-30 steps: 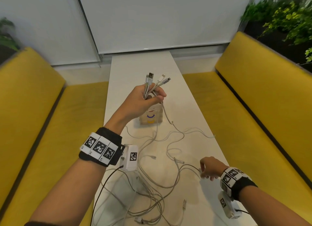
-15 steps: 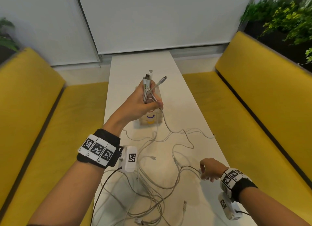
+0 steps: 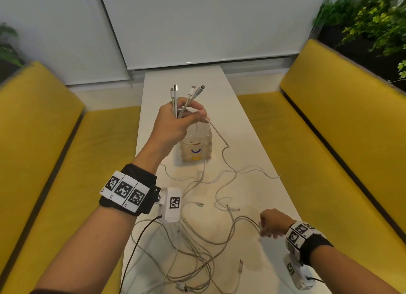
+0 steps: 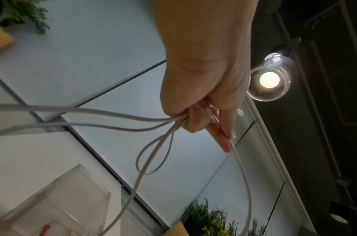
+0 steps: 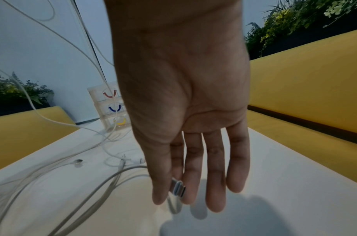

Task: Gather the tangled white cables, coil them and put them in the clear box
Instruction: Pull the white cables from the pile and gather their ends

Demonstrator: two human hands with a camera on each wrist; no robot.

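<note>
- I am holding my left hand (image 3: 175,122) up over the box (image 3: 195,148), its fingers curled round a bunch of cable ends (image 3: 186,95); four plugs are sticking up out of the fist.
- Compared with half a second ago the plugs are fanning wider, two leaning left and two right, so my grip is shifting a little, but the bunch is staying over the box.
- In the left wrist view the cables (image 4: 149,143) are hanging down from the fist in loose loops, one strand running along an extended finger.
- My right hand (image 3: 272,224) is staying low at the near right of the table (image 3: 252,139), in much the same place as a second ago.
- In the right wrist view its thumb and forefinger are pinching a flat plug (image 5: 178,188), the other fingers hanging nearly straight.
- Most of the cable is still lying tangled on the near half of the table, trailing up to the left fist.
- The box is standing mid-table, just under the left hand, with nothing coiled in it yet that I can see.
- I judge gathering is under way: one more end is being collected, and coiling is yet to begin.
</note>
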